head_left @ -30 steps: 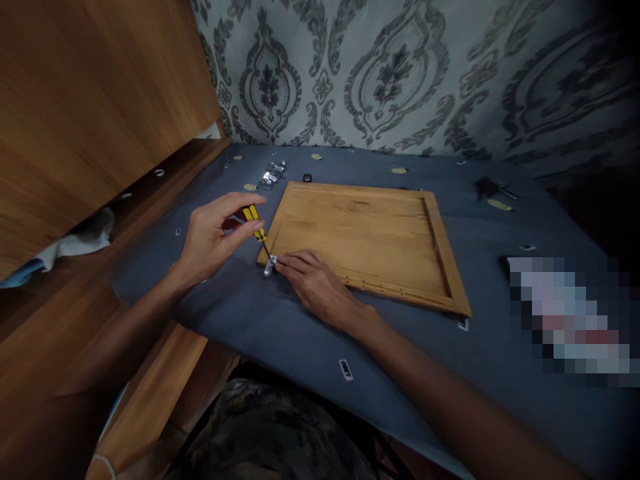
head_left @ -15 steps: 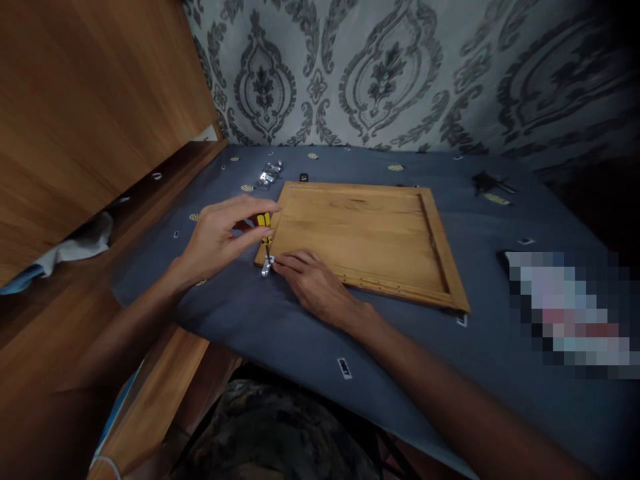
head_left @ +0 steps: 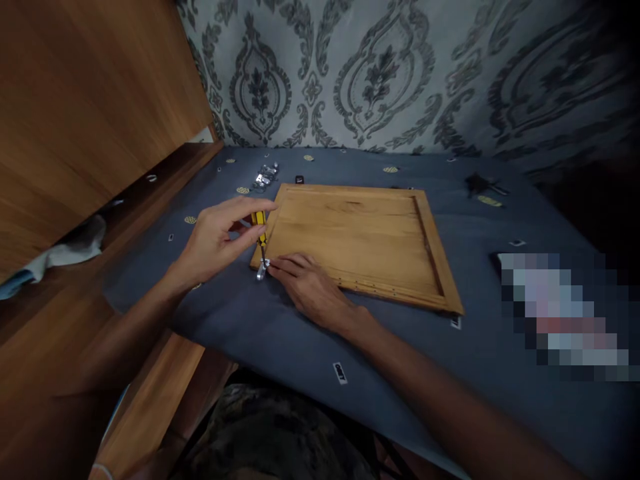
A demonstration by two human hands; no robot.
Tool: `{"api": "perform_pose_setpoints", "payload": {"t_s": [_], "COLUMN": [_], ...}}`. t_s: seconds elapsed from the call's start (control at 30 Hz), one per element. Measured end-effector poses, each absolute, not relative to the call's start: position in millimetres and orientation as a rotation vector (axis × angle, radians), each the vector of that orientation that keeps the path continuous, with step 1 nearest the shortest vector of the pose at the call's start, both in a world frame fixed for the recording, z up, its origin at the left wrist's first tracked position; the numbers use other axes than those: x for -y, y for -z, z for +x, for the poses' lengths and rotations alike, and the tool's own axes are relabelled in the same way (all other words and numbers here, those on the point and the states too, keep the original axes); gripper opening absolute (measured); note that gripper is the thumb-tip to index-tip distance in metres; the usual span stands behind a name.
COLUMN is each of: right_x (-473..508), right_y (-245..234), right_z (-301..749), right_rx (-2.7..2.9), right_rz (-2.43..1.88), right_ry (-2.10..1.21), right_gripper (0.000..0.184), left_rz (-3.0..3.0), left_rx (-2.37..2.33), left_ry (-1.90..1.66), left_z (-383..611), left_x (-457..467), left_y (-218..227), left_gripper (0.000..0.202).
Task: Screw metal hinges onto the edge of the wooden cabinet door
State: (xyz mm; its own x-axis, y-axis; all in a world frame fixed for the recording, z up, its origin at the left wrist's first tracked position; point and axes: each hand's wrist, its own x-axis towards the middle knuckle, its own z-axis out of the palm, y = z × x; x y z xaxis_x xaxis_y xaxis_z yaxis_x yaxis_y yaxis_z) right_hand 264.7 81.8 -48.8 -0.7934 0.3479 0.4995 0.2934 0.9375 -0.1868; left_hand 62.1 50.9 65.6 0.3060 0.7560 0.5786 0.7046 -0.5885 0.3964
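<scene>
My left hand (head_left: pixel 213 233) has thumb and fingers around the yellow-and-black handle of a screwdriver (head_left: pixel 261 227), which stands nearly upright. The shaft points down at a small silver cabinet hinge (head_left: pixel 262 269) on the near left corner of a framed wooden panel (head_left: pixel 350 230). My right hand (head_left: pixel 313 287) lies low over the panel's near edge, its fingers together and the fingertips against the hinge; the thumb is mostly hidden. The screwdriver's tip and any screw under it are too small to make out.
More silver hinges (head_left: pixel 266 175) lie behind the panel at the left, beside a small black object (head_left: pixel 299 179). A dark object (head_left: pixel 483 185) sits at the far right, a blurred-out item (head_left: pixel 560 313) nearer. A wooden cabinet (head_left: pixel 100 87) borders the blue-grey cloth (head_left: pixel 400 360) on the left.
The screwdriver handle has turned a little between my left fingers. Both hands keep their places at the hinge; the whole view has shifted slightly.
</scene>
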Motion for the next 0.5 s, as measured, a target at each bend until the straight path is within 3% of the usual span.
{"api": "perform_pose_setpoints", "payload": {"t_s": [0.27, 0.5], "right_x": [-80.7, -80.6], "right_y": [45.9, 45.0], "right_z": [266.3, 266.5], "right_rx": [2.533, 2.525], "right_rz": [-0.470, -0.465], "right_ry": [-0.166, -0.200], "right_gripper": [0.036, 0.035], "left_rz": [2.421, 2.437], "left_rx": [-1.479, -1.266], "left_ry": [-1.355, -1.268], "left_z": [62.5, 52.7], "left_x": [-53.1, -58.4], "left_y": [-54.0, -61.8], "left_gripper": [0.024, 0.026]}}
